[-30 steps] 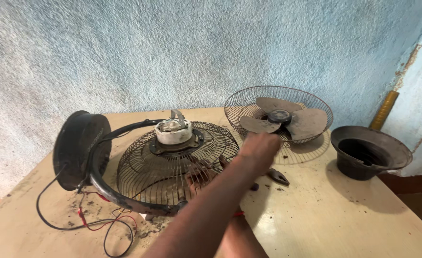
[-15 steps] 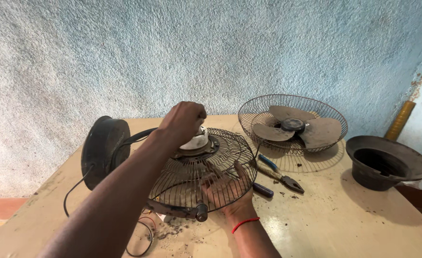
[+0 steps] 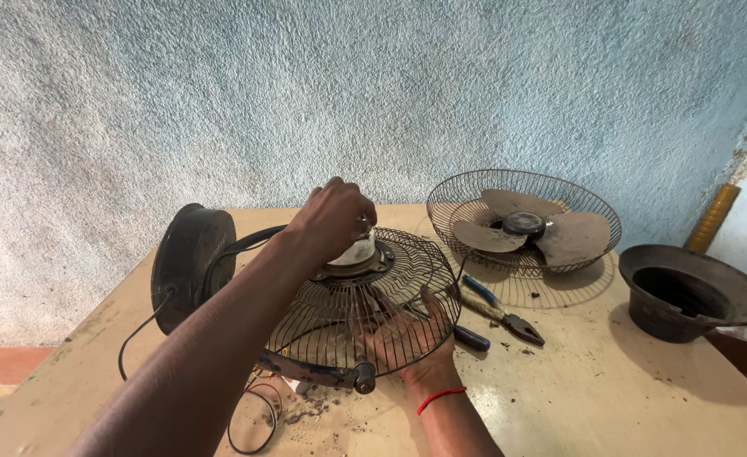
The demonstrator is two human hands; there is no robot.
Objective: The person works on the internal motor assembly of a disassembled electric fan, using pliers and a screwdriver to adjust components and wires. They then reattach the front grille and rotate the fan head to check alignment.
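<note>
Head view: the left hand [image 3: 333, 222] has its fingers curled shut over the pale motor hub [image 3: 358, 252] atop the wire fan guard [image 3: 348, 309] on the desk [image 3: 593, 389]. Beneath the guard's near rim, the right hand [image 3: 406, 337] lies with fingers spread apart, touching the wires.

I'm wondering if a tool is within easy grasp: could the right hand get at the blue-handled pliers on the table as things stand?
Probably yes. The right hand presses the rear fan guard, and the pliers lie just beyond its rim on bare table, nothing between.
</note>
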